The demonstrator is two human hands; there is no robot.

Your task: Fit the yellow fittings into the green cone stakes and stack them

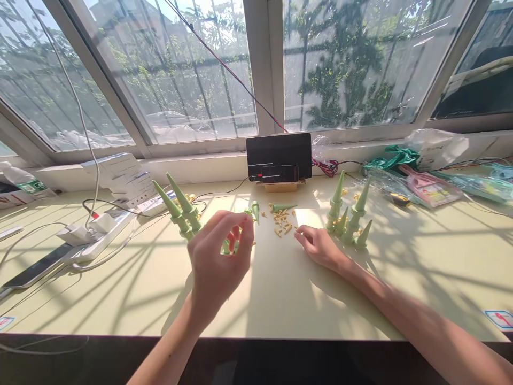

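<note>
Raised above the table, my left hand (220, 240) is closed, thumb and index finger pinched together. A small green pointed piece (255, 209) shows just past those fingertips; whether they grip it I cannot tell. Behind the hand stand tall green spiky pieces (182, 206), partly hidden by it. My right hand (318, 246) rests on the table with fingers curled together, its tips beside scattered small yellow pegs (285, 227). Anything between those tips is too small to make out. To its right stands a group of green cone-topped pieces (355, 216). One green cone (284, 207) lies behind the pegs.
A black screen (279, 152) leans at the back, a phone (280, 174) before it. On the left are a power strip (104, 235), cables, a dark tablet (38, 267) and a bottle (26, 179). Plastic bags (436, 144) and a pink packet (430, 187) lie at right.
</note>
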